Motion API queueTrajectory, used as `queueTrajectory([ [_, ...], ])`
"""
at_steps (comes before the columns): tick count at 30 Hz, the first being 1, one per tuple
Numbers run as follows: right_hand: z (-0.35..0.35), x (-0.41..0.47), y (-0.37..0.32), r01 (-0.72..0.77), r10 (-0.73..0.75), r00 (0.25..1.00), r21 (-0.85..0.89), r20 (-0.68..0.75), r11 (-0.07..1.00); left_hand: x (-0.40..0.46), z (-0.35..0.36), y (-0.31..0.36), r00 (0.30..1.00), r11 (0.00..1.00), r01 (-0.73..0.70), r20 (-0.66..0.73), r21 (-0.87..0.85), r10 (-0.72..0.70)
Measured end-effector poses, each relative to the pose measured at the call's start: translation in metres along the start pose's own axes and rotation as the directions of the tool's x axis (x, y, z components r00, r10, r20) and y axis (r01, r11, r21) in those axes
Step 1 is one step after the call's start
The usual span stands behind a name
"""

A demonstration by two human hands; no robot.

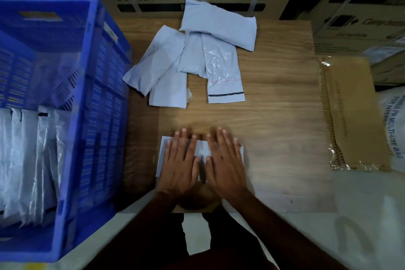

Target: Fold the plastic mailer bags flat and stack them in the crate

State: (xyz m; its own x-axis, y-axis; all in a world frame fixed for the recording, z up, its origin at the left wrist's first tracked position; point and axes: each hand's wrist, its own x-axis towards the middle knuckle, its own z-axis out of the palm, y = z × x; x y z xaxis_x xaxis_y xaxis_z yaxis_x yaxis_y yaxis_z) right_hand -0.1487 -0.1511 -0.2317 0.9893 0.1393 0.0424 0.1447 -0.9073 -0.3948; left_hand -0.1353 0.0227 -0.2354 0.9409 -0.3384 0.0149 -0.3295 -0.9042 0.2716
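The folded mailer (201, 155) lies at the table's (274, 116) 6 o'clock edge, flattened under both palms. The left hand (179, 160) and right hand (225, 160) press it with fingers straight and slightly spread. Slick plastic likely springs open once pressure lifts, so the fold may undo on the way to the crate (72, 138) at 9 o'clock, where stacked bags (26, 160) stand. The unfolded pile (188, 61) at 12 o'clock overlaps; grabbing one could drag others.

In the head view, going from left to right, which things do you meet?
blue crate → left hand → right hand → plastic-wrapped flat cardboard pack → white woven bag
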Motion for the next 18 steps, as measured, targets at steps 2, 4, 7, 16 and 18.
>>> queueTrajectory([
  [2, -0.005, -0.009, 0.013, -0.131, 0.131, 0.991, 0.005, -0.038, 0.991, 0.0, 0.007, 0.018, 0.997, 0.997, -0.067, 0.027, -0.035, 0.068],
  [4, -0.005, -0.016, 0.023, -0.191, 0.191, 0.982, -0.031, -0.002, 0.981, -0.001, 0.017, 0.026, 0.995, 0.996, -0.086, 0.053, -0.035, 0.088],
  [7, 0.0, -0.017, 0.03, -0.139, 0.144, 0.987, -0.073, 0.067, 0.988, -0.001, 0.023, 0.024, 0.997, 0.999, -0.048, 0.056, -0.007, 0.048],
  [16, 0.005, -0.012, 0.0, 0.035, -0.033, 0.999, -0.066, 0.023, 0.997, -0.011, 0.0, -0.015, 0.992, 0.992, 0.129, -0.006, -0.012, -0.129],
  [18, 0.012, -0.009, -0.006, 0.043, -0.039, 0.997, -0.073, 0.064, 0.996, -0.015, -0.002, -0.03, 0.995, 0.995, 0.102, 0.021, 0.016, -0.102],
])
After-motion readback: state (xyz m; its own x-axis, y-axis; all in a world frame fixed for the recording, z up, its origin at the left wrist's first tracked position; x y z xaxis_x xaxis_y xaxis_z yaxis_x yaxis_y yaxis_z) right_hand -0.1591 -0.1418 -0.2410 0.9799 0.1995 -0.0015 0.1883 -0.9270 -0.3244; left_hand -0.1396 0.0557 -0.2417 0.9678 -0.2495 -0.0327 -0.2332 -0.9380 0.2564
